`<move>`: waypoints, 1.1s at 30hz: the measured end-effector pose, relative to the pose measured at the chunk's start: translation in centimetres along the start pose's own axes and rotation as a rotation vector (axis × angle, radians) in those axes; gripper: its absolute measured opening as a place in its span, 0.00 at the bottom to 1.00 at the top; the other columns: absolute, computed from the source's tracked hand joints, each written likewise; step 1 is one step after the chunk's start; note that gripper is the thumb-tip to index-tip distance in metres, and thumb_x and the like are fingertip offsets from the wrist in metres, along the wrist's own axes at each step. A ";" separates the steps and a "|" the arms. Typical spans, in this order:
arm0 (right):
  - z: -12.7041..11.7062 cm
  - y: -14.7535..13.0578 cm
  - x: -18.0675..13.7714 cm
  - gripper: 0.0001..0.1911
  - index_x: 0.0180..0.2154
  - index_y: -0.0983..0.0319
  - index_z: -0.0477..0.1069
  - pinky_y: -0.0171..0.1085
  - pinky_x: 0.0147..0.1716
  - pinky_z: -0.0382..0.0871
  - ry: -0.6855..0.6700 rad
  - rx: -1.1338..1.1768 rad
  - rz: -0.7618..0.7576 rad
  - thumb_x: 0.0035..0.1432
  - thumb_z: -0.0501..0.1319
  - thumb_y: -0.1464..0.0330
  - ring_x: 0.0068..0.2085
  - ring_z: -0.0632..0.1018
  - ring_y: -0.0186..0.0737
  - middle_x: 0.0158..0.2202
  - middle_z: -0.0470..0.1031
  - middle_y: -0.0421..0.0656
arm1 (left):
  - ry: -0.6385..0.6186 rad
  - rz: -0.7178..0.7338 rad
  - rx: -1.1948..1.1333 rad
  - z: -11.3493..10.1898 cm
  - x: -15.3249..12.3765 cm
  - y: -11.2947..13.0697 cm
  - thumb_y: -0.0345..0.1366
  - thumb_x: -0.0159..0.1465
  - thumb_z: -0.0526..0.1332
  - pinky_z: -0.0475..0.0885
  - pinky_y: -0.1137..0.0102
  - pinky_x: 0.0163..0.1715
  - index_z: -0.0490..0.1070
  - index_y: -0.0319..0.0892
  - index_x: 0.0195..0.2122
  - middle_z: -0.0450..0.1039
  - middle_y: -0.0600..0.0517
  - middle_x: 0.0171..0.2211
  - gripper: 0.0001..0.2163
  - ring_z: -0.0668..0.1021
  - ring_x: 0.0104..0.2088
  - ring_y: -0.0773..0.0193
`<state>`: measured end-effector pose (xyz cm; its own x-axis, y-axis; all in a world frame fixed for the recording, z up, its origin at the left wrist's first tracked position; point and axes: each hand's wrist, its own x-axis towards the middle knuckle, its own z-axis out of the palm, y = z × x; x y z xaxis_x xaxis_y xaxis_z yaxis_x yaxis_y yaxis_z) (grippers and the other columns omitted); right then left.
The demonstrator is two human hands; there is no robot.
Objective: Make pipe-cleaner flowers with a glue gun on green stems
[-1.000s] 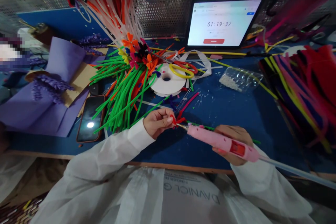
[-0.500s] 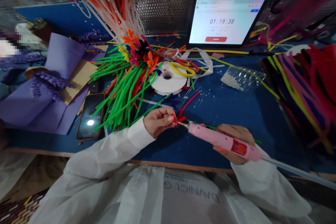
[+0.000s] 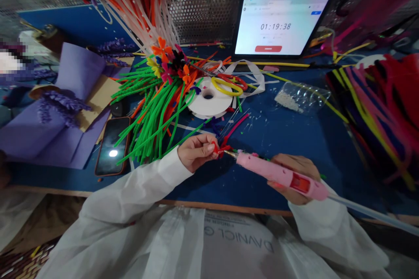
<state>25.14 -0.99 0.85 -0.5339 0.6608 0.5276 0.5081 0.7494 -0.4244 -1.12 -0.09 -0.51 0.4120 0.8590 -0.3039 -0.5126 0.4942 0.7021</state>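
Note:
Between the thumb and fingers of my left hand (image 3: pixel 200 151) is a small red pipe-cleaner piece (image 3: pixel 215 147), partly hidden by the fingertips. My right hand (image 3: pixel 296 170) is wrapped round a pink glue gun (image 3: pixel 268 170), its metal nozzle pointing left at the red piece. Whether the nozzle touches it I cannot tell. Just beyond my fingers lie a magenta pipe cleaner (image 3: pixel 238 124) and a dark blue fuzzy piece (image 3: pixel 213 125) on the blue tabletop.
Green pipe cleaners (image 3: pixel 153 126) and a white ribbon spool (image 3: pixel 206 107) with scissors (image 3: pixel 227 86) on it lie behind my left hand. A phone (image 3: pixel 113 146) and purple wrapping paper (image 3: pixel 36 139) are left. A tablet (image 3: pixel 283 26) stands behind; a clear plastic pack (image 3: pixel 303 96) and coloured pipe cleaners (image 3: pixel 376 117) lie right.
The glue gun in my right hand has shifted very slightly to the right. My left hand keeps its pinch on the red piece, nearly still.

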 end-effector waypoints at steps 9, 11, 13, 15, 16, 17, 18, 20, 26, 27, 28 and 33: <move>0.1 0.0 -0.1 0.17 0.27 0.59 0.60 0.33 0.19 0.57 0.019 -0.037 0.005 0.60 0.53 0.54 0.18 0.66 0.32 0.19 0.64 0.36 | 0.011 -0.008 0.016 0.0 -0.1 0.1 0.37 0.47 0.73 0.69 0.77 0.26 0.70 0.35 0.26 0.68 0.55 0.20 0.14 0.72 0.22 0.73; 0.1 0.0 -0.1 0.15 0.28 0.59 0.60 0.33 0.19 0.57 0.028 -0.035 -0.001 0.59 0.54 0.56 0.18 0.66 0.32 0.19 0.64 0.36 | 0.009 -0.011 0.015 0.0 -0.1 0.1 0.37 0.46 0.73 0.70 0.77 0.26 0.70 0.35 0.26 0.68 0.55 0.20 0.14 0.72 0.22 0.73; 0.1 0.1 -0.2 0.13 0.29 0.59 0.60 0.33 0.20 0.58 0.025 -0.020 -0.001 0.59 0.55 0.58 0.19 0.67 0.33 0.19 0.65 0.37 | 0.016 -0.014 0.014 0.0 0.0 0.1 0.38 0.46 0.73 0.70 0.77 0.26 0.71 0.35 0.26 0.69 0.55 0.20 0.14 0.73 0.22 0.73; 0.1 0.1 -0.2 0.12 0.29 0.59 0.60 0.33 0.20 0.58 0.022 -0.009 -0.001 0.58 0.55 0.58 0.19 0.67 0.32 0.19 0.64 0.37 | 0.020 -0.014 0.013 0.0 0.0 0.1 0.38 0.45 0.73 0.70 0.77 0.26 0.71 0.36 0.26 0.69 0.55 0.19 0.15 0.73 0.22 0.73; 0.1 0.2 -0.3 0.12 0.29 0.59 0.60 0.32 0.20 0.58 0.028 -0.011 -0.001 0.58 0.55 0.58 0.19 0.67 0.32 0.19 0.64 0.36 | 0.018 -0.015 0.013 0.0 0.0 0.1 0.38 0.45 0.73 0.70 0.77 0.26 0.70 0.36 0.26 0.69 0.55 0.19 0.15 0.73 0.22 0.72; 0.1 0.2 -0.3 0.13 0.28 0.59 0.60 0.32 0.20 0.58 0.031 -0.011 0.000 0.58 0.55 0.58 0.19 0.66 0.32 0.19 0.64 0.36 | 0.015 -0.016 0.014 0.0 -0.1 0.2 0.39 0.45 0.73 0.69 0.77 0.26 0.70 0.36 0.26 0.69 0.55 0.19 0.15 0.73 0.22 0.72; 0.1 0.2 -0.3 0.13 0.28 0.59 0.60 0.32 0.20 0.57 0.029 -0.016 0.007 0.58 0.55 0.58 0.19 0.66 0.32 0.19 0.64 0.36 | 0.011 -0.017 0.014 0.0 -0.1 0.2 0.39 0.45 0.73 0.69 0.77 0.26 0.70 0.36 0.26 0.69 0.54 0.19 0.16 0.73 0.22 0.73; 0.1 0.2 -0.3 0.13 0.27 0.59 0.60 0.33 0.20 0.57 0.028 -0.032 0.014 0.58 0.55 0.58 0.19 0.66 0.32 0.19 0.64 0.36 | 0.004 -0.022 0.019 0.0 -0.1 0.3 0.39 0.45 0.73 0.69 0.77 0.26 0.69 0.36 0.26 0.69 0.54 0.20 0.16 0.73 0.22 0.73; 0.0 0.1 -0.1 0.13 0.27 0.59 0.60 0.32 0.20 0.57 0.036 -0.041 0.000 0.58 0.55 0.59 0.18 0.65 0.31 0.19 0.64 0.36 | 0.018 -0.025 -0.017 0.2 -0.1 0.3 0.37 0.44 0.74 0.68 0.78 0.25 0.70 0.36 0.25 0.69 0.55 0.19 0.15 0.72 0.22 0.73; 0.0 0.1 -0.1 0.13 0.27 0.59 0.60 0.32 0.20 0.57 0.041 -0.040 0.000 0.58 0.55 0.59 0.18 0.65 0.31 0.19 0.64 0.36 | 0.018 -0.025 -0.022 0.2 -0.1 0.3 0.37 0.44 0.74 0.68 0.78 0.25 0.70 0.36 0.25 0.69 0.55 0.19 0.15 0.72 0.22 0.73; 0.0 0.2 -0.1 0.13 0.27 0.59 0.60 0.32 0.20 0.57 0.049 -0.042 0.002 0.58 0.55 0.59 0.18 0.65 0.31 0.19 0.64 0.36 | 0.016 -0.023 -0.026 0.2 -0.1 0.3 0.37 0.44 0.74 0.68 0.78 0.25 0.70 0.36 0.25 0.69 0.55 0.19 0.15 0.72 0.21 0.73; 0.1 0.3 -0.2 0.13 0.28 0.59 0.60 0.33 0.19 0.56 0.050 -0.055 -0.015 0.58 0.55 0.58 0.18 0.65 0.31 0.19 0.63 0.36 | 0.006 -0.025 -0.016 0.2 -0.2 0.4 0.38 0.44 0.74 0.67 0.77 0.25 0.70 0.36 0.26 0.69 0.54 0.19 0.16 0.72 0.22 0.73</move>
<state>25.35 -0.89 0.52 -0.5082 0.6454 0.5702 0.5373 0.7551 -0.3758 -1.25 -0.10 -0.10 0.4203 0.8469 -0.3257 -0.5141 0.5180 0.6837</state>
